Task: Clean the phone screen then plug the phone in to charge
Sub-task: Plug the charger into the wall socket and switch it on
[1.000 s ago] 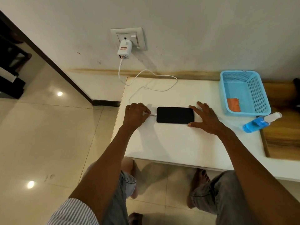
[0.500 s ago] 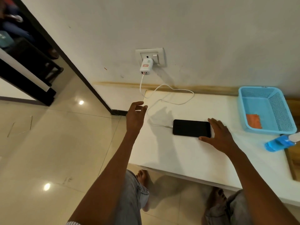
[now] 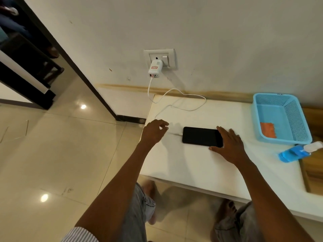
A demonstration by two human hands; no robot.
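A black phone (image 3: 201, 136) lies flat and screen-up on the white table (image 3: 188, 165). A white charging cable (image 3: 185, 100) is plugged into its left end and loops back to a white charger (image 3: 154, 69) in the wall socket (image 3: 160, 57). My right hand (image 3: 229, 145) rests open on the phone's right end, fingers spread over its edge. My left hand (image 3: 154, 131) hovers just left of the phone above the cable, fingers loosely curled and holding nothing.
A light blue plastic basket (image 3: 279, 117) holding an orange cloth (image 3: 267, 130) stands at the table's right. A blue spray bottle (image 3: 297, 152) lies in front of it. Tiled floor (image 3: 52, 154) and a dark door frame lie to the left.
My left hand let go of the cable plug at the phone, rose toward the wall socket, then came back down near the phone's left end. My right hand stayed on the phone.
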